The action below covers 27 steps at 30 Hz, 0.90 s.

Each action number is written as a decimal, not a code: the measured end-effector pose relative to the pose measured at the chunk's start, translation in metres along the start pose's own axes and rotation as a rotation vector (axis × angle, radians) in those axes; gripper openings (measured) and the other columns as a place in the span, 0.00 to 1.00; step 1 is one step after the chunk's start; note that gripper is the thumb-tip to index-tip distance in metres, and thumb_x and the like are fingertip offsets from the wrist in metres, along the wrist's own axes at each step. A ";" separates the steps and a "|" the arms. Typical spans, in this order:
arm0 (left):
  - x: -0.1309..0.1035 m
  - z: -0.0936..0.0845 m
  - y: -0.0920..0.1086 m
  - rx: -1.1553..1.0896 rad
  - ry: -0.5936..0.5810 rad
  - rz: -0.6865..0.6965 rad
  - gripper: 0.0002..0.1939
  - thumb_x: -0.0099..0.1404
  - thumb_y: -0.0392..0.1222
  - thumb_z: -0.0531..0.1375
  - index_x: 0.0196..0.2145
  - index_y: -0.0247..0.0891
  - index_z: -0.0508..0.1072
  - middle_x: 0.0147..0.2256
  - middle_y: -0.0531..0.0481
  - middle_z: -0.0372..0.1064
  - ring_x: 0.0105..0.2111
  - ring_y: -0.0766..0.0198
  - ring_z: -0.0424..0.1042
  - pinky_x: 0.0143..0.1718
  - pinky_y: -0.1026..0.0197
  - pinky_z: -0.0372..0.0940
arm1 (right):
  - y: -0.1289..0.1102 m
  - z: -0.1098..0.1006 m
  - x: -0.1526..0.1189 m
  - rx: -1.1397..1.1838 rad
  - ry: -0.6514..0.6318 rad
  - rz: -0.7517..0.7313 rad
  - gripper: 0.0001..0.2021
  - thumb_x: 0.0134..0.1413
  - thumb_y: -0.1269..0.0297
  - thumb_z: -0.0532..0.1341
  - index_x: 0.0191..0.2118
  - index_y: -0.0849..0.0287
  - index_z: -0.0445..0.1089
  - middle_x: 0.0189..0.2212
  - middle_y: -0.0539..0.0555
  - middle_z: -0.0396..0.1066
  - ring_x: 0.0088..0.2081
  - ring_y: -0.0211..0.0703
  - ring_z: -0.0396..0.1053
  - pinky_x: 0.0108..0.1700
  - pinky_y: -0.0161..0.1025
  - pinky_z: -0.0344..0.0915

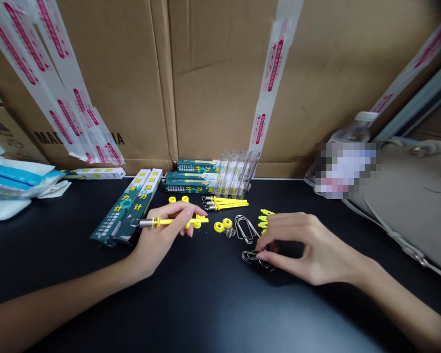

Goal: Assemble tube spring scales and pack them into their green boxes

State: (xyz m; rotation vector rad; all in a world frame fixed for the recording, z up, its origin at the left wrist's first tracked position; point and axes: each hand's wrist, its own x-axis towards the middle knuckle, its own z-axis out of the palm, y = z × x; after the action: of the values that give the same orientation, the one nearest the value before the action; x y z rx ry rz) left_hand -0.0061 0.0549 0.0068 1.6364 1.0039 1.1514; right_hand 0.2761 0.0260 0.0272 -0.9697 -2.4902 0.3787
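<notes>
My left hand (165,235) pinches a yellow rod (165,222) with a metal spring and ring at its left end, held level above the table. To the right, my right hand (297,245) has thumb and fingertips closed on small metal hooks (250,255) lying on the black surface. Larger wire hooks (245,228) lie just behind those fingertips, and yellow clips (263,219) are partly hidden by the hand. Between the hands are yellow rings (218,227) and small clear discs (229,233). Several yellow rods (228,203) lie behind them.
Clear tubes (235,171) stand before green boxes (191,182). Two more boxes (127,208) lie behind my left hand. Large cardboard (213,88) forms the back. A bottle (347,157) and grey bag (415,201) are at right, blue-white packaging (18,179) at left.
</notes>
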 end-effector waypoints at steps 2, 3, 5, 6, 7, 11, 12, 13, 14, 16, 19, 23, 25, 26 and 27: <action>-0.001 -0.001 -0.001 0.001 -0.016 0.016 0.12 0.67 0.44 0.58 0.32 0.40 0.81 0.22 0.54 0.69 0.25 0.67 0.67 0.27 0.66 0.61 | -0.003 0.001 0.000 -0.034 -0.079 0.018 0.04 0.58 0.63 0.64 0.35 0.55 0.76 0.27 0.51 0.75 0.27 0.41 0.70 0.31 0.38 0.64; -0.001 -0.001 -0.001 -0.003 -0.021 0.020 0.12 0.67 0.44 0.59 0.31 0.40 0.81 0.23 0.53 0.69 0.25 0.67 0.67 0.27 0.66 0.62 | -0.004 0.001 0.000 -0.051 -0.107 0.029 0.03 0.57 0.64 0.64 0.36 0.55 0.76 0.28 0.51 0.75 0.29 0.41 0.70 0.31 0.38 0.64; -0.002 0.000 0.000 -0.025 -0.023 0.016 0.11 0.65 0.43 0.60 0.28 0.40 0.80 0.23 0.53 0.71 0.25 0.67 0.68 0.28 0.66 0.62 | -0.004 0.003 0.001 -0.077 -0.137 0.051 0.04 0.55 0.67 0.65 0.37 0.54 0.76 0.30 0.51 0.75 0.30 0.41 0.71 0.32 0.37 0.64; -0.002 0.000 0.001 -0.039 -0.020 0.010 0.10 0.64 0.43 0.62 0.27 0.40 0.79 0.24 0.53 0.71 0.25 0.67 0.67 0.28 0.66 0.62 | -0.004 0.004 0.001 -0.085 -0.141 0.059 0.05 0.54 0.69 0.65 0.37 0.54 0.76 0.30 0.50 0.75 0.30 0.41 0.71 0.32 0.37 0.63; -0.002 0.001 0.002 -0.051 -0.018 0.002 0.08 0.61 0.42 0.64 0.26 0.39 0.78 0.24 0.54 0.71 0.25 0.68 0.67 0.27 0.67 0.61 | -0.003 0.004 0.002 -0.094 -0.143 0.064 0.06 0.54 0.70 0.64 0.37 0.54 0.76 0.30 0.50 0.75 0.29 0.40 0.70 0.32 0.37 0.63; -0.003 0.003 0.004 -0.056 -0.010 -0.037 0.06 0.55 0.41 0.70 0.26 0.39 0.77 0.27 0.55 0.72 0.26 0.69 0.68 0.27 0.69 0.61 | -0.004 0.007 0.002 -0.145 -0.138 0.036 0.08 0.53 0.73 0.61 0.37 0.56 0.76 0.28 0.50 0.73 0.27 0.40 0.69 0.31 0.37 0.62; -0.003 0.004 0.004 -0.046 -0.015 -0.045 0.06 0.55 0.41 0.70 0.27 0.39 0.77 0.28 0.54 0.73 0.27 0.69 0.69 0.28 0.69 0.62 | -0.004 0.007 0.002 -0.163 -0.133 0.012 0.09 0.54 0.73 0.60 0.37 0.56 0.76 0.27 0.50 0.73 0.27 0.40 0.69 0.31 0.37 0.62; -0.003 0.004 0.004 -0.034 -0.023 -0.053 0.05 0.56 0.41 0.69 0.28 0.40 0.78 0.29 0.54 0.74 0.28 0.68 0.70 0.29 0.69 0.63 | -0.004 0.008 0.002 -0.185 -0.126 -0.016 0.09 0.55 0.73 0.59 0.37 0.56 0.76 0.26 0.51 0.73 0.27 0.40 0.68 0.30 0.38 0.61; -0.002 0.004 0.003 -0.024 -0.030 -0.060 0.04 0.57 0.41 0.69 0.30 0.40 0.79 0.30 0.53 0.75 0.29 0.67 0.71 0.30 0.68 0.63 | -0.005 0.009 0.001 -0.206 -0.118 -0.046 0.09 0.57 0.73 0.59 0.37 0.57 0.77 0.26 0.51 0.73 0.27 0.40 0.68 0.30 0.38 0.60; -0.002 0.003 0.002 -0.011 -0.045 -0.066 0.05 0.58 0.42 0.68 0.34 0.41 0.80 0.32 0.52 0.76 0.30 0.66 0.73 0.31 0.68 0.64 | -0.005 0.009 0.000 -0.250 -0.103 -0.096 0.10 0.59 0.72 0.57 0.38 0.58 0.77 0.27 0.52 0.73 0.27 0.42 0.69 0.29 0.39 0.59; -0.003 0.001 0.002 -0.020 -0.052 -0.067 0.06 0.59 0.42 0.67 0.35 0.41 0.79 0.29 0.53 0.75 0.29 0.67 0.73 0.31 0.68 0.65 | -0.004 0.010 -0.001 -0.300 -0.093 -0.150 0.10 0.62 0.71 0.57 0.38 0.59 0.77 0.27 0.54 0.74 0.28 0.43 0.68 0.29 0.40 0.58; -0.004 0.001 0.002 -0.033 -0.042 -0.053 0.05 0.59 0.39 0.67 0.34 0.39 0.77 0.26 0.55 0.75 0.29 0.67 0.74 0.33 0.69 0.66 | -0.002 0.011 -0.001 -0.331 -0.069 -0.201 0.11 0.64 0.71 0.56 0.38 0.60 0.77 0.26 0.53 0.73 0.27 0.43 0.67 0.29 0.40 0.57; -0.004 0.001 0.002 -0.036 -0.043 -0.042 0.07 0.60 0.39 0.67 0.37 0.39 0.76 0.25 0.56 0.76 0.29 0.67 0.75 0.36 0.68 0.67 | -0.002 0.011 -0.001 -0.349 -0.069 -0.219 0.11 0.64 0.71 0.56 0.38 0.60 0.77 0.26 0.53 0.74 0.27 0.43 0.67 0.29 0.41 0.56; -0.004 0.001 0.003 -0.034 -0.051 -0.041 0.07 0.60 0.39 0.67 0.37 0.40 0.76 0.25 0.56 0.76 0.30 0.67 0.76 0.36 0.68 0.67 | -0.002 0.011 0.000 -0.360 -0.065 -0.230 0.11 0.64 0.71 0.56 0.39 0.61 0.77 0.26 0.53 0.74 0.27 0.43 0.67 0.29 0.41 0.56; -0.003 0.002 0.003 -0.033 -0.061 -0.045 0.06 0.60 0.39 0.67 0.37 0.39 0.77 0.26 0.55 0.77 0.31 0.67 0.77 0.37 0.68 0.68 | -0.002 0.011 0.000 -0.373 -0.059 -0.242 0.11 0.64 0.71 0.56 0.39 0.61 0.77 0.25 0.53 0.74 0.27 0.43 0.67 0.29 0.41 0.56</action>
State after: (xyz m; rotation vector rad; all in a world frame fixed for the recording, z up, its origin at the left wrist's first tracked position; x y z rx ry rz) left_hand -0.0050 0.0505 0.0082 1.6055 0.9729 1.0771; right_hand 0.2695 0.0232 0.0185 -0.7816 -2.7497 -0.1422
